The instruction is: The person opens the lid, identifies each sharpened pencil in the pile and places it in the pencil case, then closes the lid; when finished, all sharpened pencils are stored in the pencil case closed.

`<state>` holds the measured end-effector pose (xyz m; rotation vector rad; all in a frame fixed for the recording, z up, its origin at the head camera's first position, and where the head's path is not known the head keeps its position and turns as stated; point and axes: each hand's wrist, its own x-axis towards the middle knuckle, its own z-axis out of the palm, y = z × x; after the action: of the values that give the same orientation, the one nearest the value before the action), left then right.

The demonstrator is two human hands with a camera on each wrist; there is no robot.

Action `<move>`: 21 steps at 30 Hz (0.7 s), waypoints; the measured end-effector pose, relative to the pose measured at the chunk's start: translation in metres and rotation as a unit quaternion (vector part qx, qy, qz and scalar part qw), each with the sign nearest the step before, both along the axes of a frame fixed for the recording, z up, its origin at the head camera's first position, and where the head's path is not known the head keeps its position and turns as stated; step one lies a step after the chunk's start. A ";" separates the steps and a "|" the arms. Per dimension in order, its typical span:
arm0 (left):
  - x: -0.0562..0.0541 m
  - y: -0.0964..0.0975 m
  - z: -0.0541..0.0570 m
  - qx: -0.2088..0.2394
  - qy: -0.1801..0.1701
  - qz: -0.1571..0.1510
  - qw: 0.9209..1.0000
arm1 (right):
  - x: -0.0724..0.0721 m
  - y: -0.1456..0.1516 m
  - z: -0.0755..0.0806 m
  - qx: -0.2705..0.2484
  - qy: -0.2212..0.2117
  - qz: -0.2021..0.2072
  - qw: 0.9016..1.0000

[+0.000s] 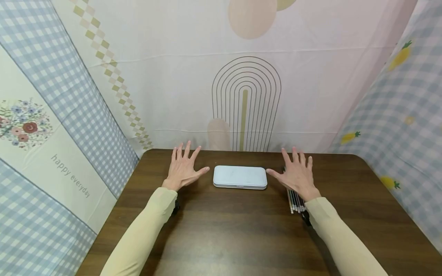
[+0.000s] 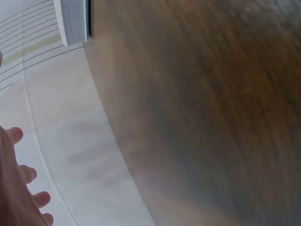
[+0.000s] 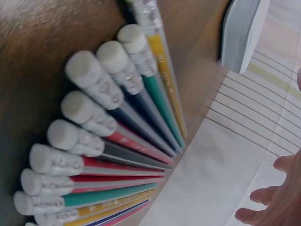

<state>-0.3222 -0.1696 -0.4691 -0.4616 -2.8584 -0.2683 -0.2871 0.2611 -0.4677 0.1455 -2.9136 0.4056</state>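
A white, rounded rectangular case (image 1: 239,176) lies closed near the back of the table, between the two hands. To its left my left hand (image 1: 184,168) is held with fingers spread, its thumb pointing at the case and nothing in its grasp. On the other side my right hand (image 1: 295,176) is spread the same way, thumb tip close to the case's right end. Beneath the right hand and wrist lies a row of pencils (image 1: 296,203), partly hidden in the head view. The right wrist view shows several pencils (image 3: 136,146) fanned out, with white erasers and coloured barrels.
The brown wooden table (image 1: 235,230) ends at a patterned cloth backdrop (image 1: 172,96) just behind the case. Checked cloth (image 1: 397,126) hangs along the right side, and another checked cloth (image 1: 79,76) is at the left.
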 end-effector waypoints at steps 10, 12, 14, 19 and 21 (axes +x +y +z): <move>0.004 0.009 0.004 0.174 -0.072 -0.011 0.982 | 0.006 -0.022 0.007 -0.056 0.065 0.044 0.995; 0.005 0.013 0.005 0.216 -0.104 -0.014 0.971 | 0.008 -0.029 0.010 -0.068 0.072 0.061 0.993; 0.006 0.017 0.005 0.249 -0.132 -0.023 0.959 | 0.011 -0.036 0.013 -0.078 0.070 0.080 0.991; 0.007 0.025 0.005 0.288 -0.184 -0.046 0.939 | 0.015 -0.054 0.015 -0.097 0.074 0.133 0.984; 0.008 0.029 0.002 0.287 -0.197 -0.050 0.936 | 0.016 -0.060 0.012 -0.101 0.086 0.159 0.978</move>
<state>-0.3147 -0.1407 -0.4667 -0.4665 -2.9158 -1.3005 -0.2714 0.2012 -0.4560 0.5897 -2.6610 0.6979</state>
